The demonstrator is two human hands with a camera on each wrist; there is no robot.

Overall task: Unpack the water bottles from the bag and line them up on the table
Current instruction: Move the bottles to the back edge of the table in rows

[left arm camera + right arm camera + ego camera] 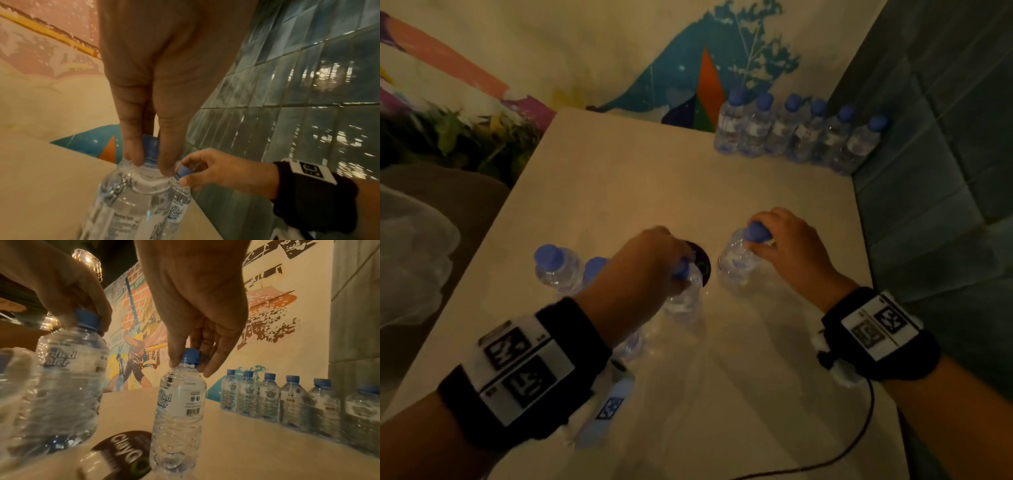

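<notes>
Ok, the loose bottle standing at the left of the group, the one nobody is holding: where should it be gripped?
Probably at the neck just under the blue cap, from straight above. That bottle stands upright with its top free, while another bottle crowds its right side.

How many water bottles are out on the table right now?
10 that I can see: six in a row at the far right edge, one in the right hand, one in the left hand, two near left. Another may hide under the left wrist.
</notes>
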